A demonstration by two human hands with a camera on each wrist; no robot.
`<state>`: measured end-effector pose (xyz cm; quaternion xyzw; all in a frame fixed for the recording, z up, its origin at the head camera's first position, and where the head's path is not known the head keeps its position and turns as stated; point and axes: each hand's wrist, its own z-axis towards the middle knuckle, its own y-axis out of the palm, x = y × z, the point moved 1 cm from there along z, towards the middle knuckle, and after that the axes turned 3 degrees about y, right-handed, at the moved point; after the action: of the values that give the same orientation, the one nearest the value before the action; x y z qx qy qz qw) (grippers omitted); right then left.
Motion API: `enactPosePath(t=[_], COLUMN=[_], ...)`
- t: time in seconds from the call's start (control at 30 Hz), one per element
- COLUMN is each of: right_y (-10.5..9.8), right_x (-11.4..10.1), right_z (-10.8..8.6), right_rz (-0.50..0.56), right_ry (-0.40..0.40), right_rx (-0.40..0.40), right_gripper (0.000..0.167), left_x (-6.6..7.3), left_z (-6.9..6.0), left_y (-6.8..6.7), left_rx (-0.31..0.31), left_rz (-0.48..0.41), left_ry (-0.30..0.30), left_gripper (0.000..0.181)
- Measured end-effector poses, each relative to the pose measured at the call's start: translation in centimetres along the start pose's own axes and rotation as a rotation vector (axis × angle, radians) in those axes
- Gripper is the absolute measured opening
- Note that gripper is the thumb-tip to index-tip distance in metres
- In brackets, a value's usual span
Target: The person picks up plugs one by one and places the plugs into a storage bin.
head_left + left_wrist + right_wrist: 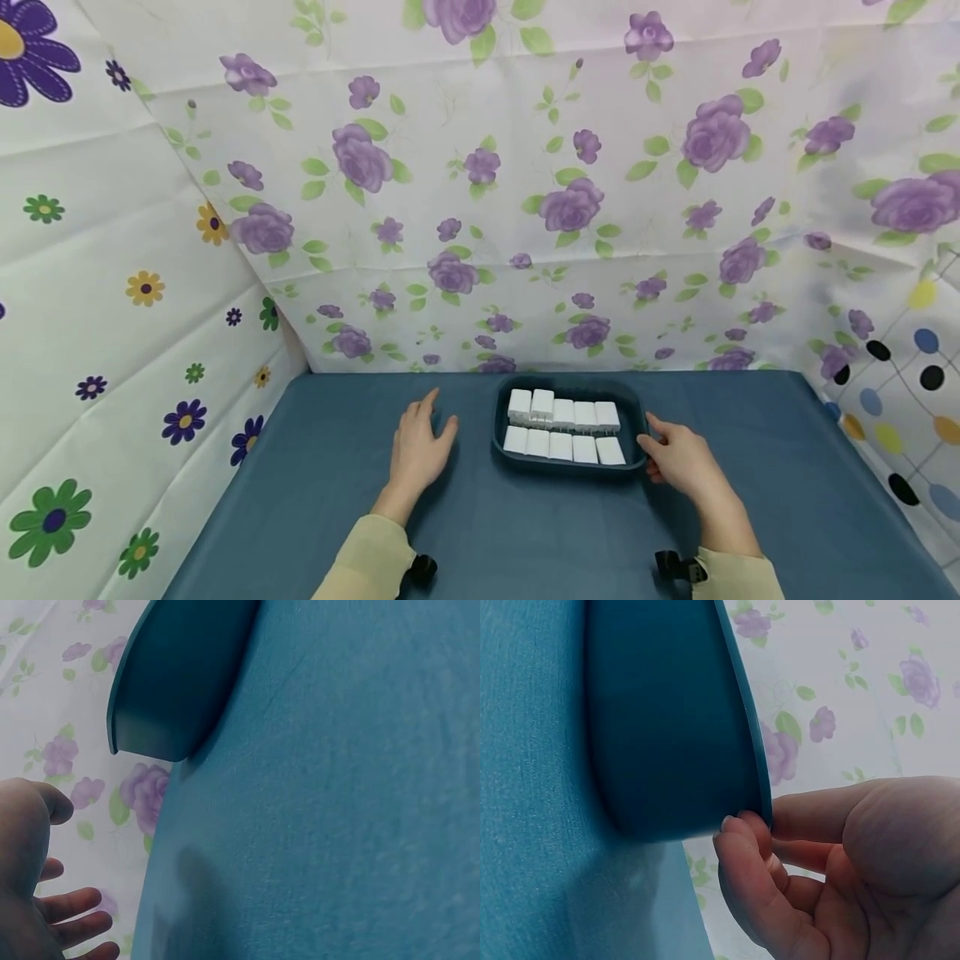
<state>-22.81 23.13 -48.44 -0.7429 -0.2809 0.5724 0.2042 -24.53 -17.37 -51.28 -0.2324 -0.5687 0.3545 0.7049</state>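
Observation:
A dark blue tray (570,469) sits toward the back of the table, with several white blocks (560,446) in two rows inside it. Two blocks at the back left stand a little higher than their neighbours. My right hand (678,457) pinches the tray's right rim between thumb and curled fingers; in the right wrist view the fingertips (751,829) meet the rim's corner. To the left of the tray, my left hand (418,448) hovers with fingers spread, holding nothing. The left wrist view shows a gap between that hand (34,881) and the tray's outer wall (180,675).
A blue cloth (525,542) covers the table. Behind it hangs a white sheet with purple flowers (450,271). Flowered cloth (142,467) closes off the left side, and dotted cloth (892,417) the right. Dark wrist cameras (423,571) sit at both sleeves.

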Motion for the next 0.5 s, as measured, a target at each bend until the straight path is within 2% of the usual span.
enactPosePath(t=[0.2, 0.4, 0.5], right_y=[0.1, 0.7, 0.3], right_x=[0.1, 0.4, 0.6], right_z=[-0.1, -0.5, -0.8], right_rz=[-0.013, 0.008, -0.029], right_ry=[0.000, 0.005, -0.006], right_rx=[0.005, 0.005, -0.003], right_gripper=[0.066, 0.066, 0.071], left_x=[0.1, 0.3, 0.0], left_z=[-0.6, -0.8, -0.9], left_y=[0.0, -0.8, -1.4], left_rx=[0.009, 0.027, -0.003], left_rz=[-0.022, -0.045, -0.032], left_ry=[0.013, 0.014, 0.042], left_gripper=[0.064, 0.063, 0.067])
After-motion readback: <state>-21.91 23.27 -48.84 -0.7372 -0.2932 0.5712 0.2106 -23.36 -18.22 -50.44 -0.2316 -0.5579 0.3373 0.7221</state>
